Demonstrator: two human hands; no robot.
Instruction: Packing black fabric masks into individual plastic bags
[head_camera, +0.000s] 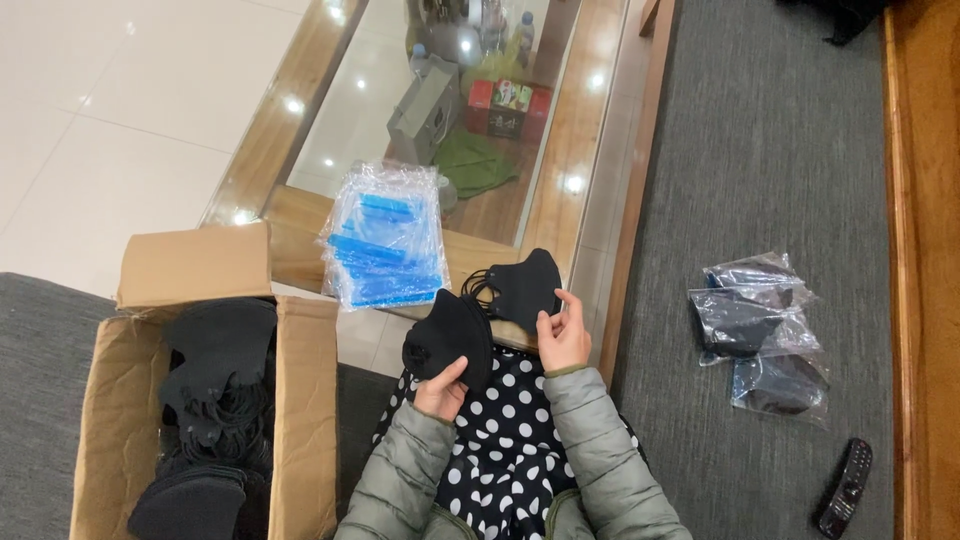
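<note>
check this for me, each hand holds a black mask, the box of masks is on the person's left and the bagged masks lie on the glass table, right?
Not quite. The bagged masks lie on the grey cushion at the person's right, not on the glass table, as the head view shows. The rest holds: the left hand and right hand each hold a black mask, and the box is on the left.
</note>
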